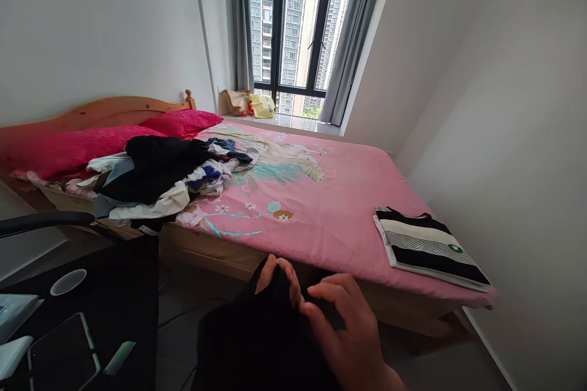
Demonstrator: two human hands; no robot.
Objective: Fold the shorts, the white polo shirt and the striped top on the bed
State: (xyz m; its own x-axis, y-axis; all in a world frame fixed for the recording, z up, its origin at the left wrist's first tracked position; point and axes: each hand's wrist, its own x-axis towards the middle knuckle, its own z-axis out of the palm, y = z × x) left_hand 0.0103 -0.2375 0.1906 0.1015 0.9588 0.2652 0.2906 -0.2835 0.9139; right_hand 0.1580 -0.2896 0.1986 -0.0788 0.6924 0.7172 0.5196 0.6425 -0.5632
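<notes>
A black garment (261, 342) hangs at the bottom middle, in front of the bed's near side. My left hand (277, 275) is mostly covered by it. Only the thumb and some fingers show at its top, closed on a fold of the dark cloth. Just to the right is my right hand (351, 327), its fingers bent and its thumb apart from the index finger. Nothing shows between them. The right fingertips are close to the left fingers and the cloth's edge; whether they touch cannot be made out.
The bed (339, 195) has a pink sheet. A heap of clothes (160, 171) lies at its left, near red pillows (183, 123). Folded shirts (428, 247) are stacked at the right corner. A black table (132, 293) at lower left bears a phone (64, 354).
</notes>
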